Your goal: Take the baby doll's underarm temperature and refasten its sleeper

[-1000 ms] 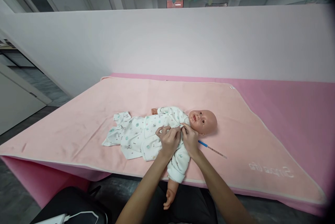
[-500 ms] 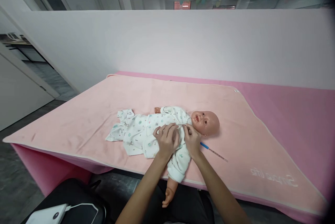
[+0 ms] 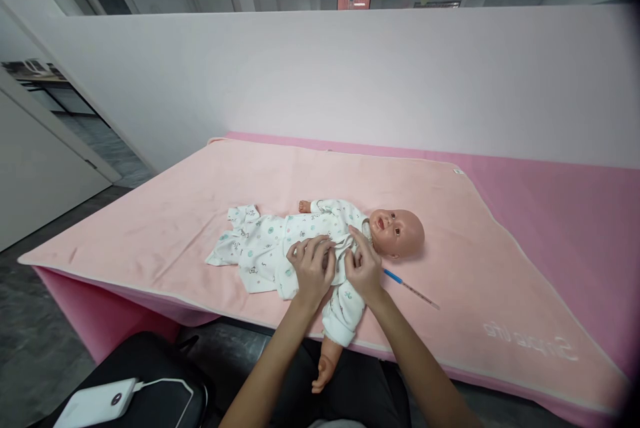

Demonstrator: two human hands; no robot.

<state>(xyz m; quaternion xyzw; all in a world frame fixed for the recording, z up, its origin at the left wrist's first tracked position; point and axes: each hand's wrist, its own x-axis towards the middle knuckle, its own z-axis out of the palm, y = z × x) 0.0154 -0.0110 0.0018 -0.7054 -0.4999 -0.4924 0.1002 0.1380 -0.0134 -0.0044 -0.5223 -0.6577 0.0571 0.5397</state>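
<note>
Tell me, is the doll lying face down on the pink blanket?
No, the doll lies on its back on the pink blanket, its face turned up, while both hands work at its white printed garment.

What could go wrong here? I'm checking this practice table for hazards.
The thin blue-tipped thermometer lies loose on the pale pink blanket just beside the right hand; a forearm could knock it off. The plastic baby doll in a white printed romper has one arm hanging past the table edge, so tugging by the left hand might slide it off.
</note>
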